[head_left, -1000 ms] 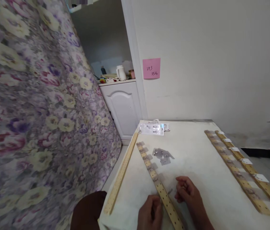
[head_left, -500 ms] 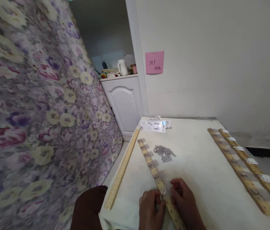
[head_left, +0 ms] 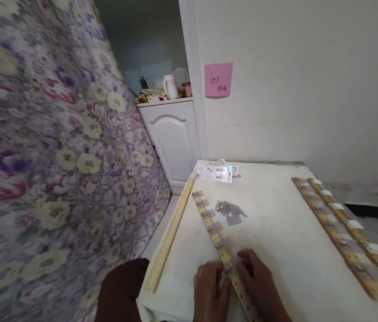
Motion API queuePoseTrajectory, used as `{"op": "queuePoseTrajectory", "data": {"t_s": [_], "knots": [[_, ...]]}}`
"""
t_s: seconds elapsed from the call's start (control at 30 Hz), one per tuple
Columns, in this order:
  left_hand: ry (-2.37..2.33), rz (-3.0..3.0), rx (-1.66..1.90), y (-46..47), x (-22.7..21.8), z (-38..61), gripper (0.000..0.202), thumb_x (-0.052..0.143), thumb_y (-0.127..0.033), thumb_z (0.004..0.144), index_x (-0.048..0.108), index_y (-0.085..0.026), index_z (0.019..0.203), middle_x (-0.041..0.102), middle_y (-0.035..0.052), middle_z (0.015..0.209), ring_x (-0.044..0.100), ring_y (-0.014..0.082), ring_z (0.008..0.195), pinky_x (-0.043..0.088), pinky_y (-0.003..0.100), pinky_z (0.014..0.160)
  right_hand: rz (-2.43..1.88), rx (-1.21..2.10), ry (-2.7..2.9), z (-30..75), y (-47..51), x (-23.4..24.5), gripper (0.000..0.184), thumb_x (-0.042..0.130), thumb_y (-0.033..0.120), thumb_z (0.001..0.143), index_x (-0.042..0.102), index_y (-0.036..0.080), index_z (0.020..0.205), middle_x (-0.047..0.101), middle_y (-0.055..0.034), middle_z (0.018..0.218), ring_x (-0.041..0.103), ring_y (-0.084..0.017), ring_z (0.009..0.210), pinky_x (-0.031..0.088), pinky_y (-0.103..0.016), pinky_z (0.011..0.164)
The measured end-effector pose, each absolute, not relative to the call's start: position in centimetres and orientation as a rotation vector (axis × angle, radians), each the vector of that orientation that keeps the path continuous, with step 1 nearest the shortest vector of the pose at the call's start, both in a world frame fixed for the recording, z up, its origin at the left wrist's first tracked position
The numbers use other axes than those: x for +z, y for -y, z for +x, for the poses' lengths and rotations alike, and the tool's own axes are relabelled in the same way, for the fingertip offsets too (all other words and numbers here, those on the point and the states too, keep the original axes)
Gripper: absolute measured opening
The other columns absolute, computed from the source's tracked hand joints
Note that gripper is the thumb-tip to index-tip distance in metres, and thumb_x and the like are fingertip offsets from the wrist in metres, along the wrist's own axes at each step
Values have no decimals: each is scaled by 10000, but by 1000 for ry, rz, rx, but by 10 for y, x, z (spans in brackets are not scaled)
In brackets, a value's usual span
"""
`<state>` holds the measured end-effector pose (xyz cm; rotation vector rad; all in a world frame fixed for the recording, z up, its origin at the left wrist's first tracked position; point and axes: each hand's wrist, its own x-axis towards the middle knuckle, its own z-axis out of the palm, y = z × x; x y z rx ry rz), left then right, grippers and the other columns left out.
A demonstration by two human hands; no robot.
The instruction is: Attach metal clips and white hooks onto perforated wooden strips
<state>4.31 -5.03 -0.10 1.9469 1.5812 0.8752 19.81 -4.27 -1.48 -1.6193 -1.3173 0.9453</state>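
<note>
A long pale strip with rows of holes [head_left: 216,239] lies slantwise on the cloth-covered table, carrying several small metal pieces with clear plastic cards. My left hand [head_left: 210,288] is at its left edge, thumb and fingers bent close around a small shiny metal piece [head_left: 229,267] on the strip. From the other side my right hand [head_left: 258,281] touches the strip with curled fingers by the same piece. What is between the fingertips of each hand is too small to tell. Beyond the hands lies a loose group of clear cards with metal pieces [head_left: 231,212].
Another holed strip [head_left: 170,237] lies along the table's left edge. Two filled strips [head_left: 334,232] lie at the right. Packaged cards [head_left: 214,173] rest at the far edge. A floral curtain [head_left: 58,179] hangs left; a pink note [head_left: 218,79] is on the wall.
The view has shifted slightly. Both hands stay at the same metal piece on the strip, with small finger movements; the right fingers sit a little closer to it.
</note>
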Motion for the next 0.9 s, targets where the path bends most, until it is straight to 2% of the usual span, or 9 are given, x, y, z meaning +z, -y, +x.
{"op": "queuePoseTrajectory", "data": {"t_s": [0.23,0.43,0.6,0.9], "knots": [[-1561,2048,763,51,4,42,118,552,-262,817,602,-206,908,622,58,938,536,232,915,396,368,812,-1627,949,1327,197,44,-10,181,442,287,794,501,206,945,592,17,678,604,-173,648,459,-278,640],[-1492,2018,731,47,15,40,237,367,-277,926,591,-209,894,617,47,909,536,203,890,377,356,810,-1637,960,1309,197,43,-12,200,451,279,794,503,205,972,585,19,689,595,-168,646,454,-273,632],[-1540,1992,645,37,12,41,200,429,-287,899,589,-208,810,625,29,854,544,202,838,368,344,763,-1614,960,1297,197,43,-11,292,437,268,804,513,203,1078,573,27,687,592,-164,652,460,-267,649],[-1602,1991,591,36,11,45,167,462,-258,867,549,-198,737,610,12,787,539,193,798,347,332,733,-1611,936,1295,198,42,-11,273,444,283,803,558,188,1032,603,6,695,595,-171,656,461,-266,649]]}}
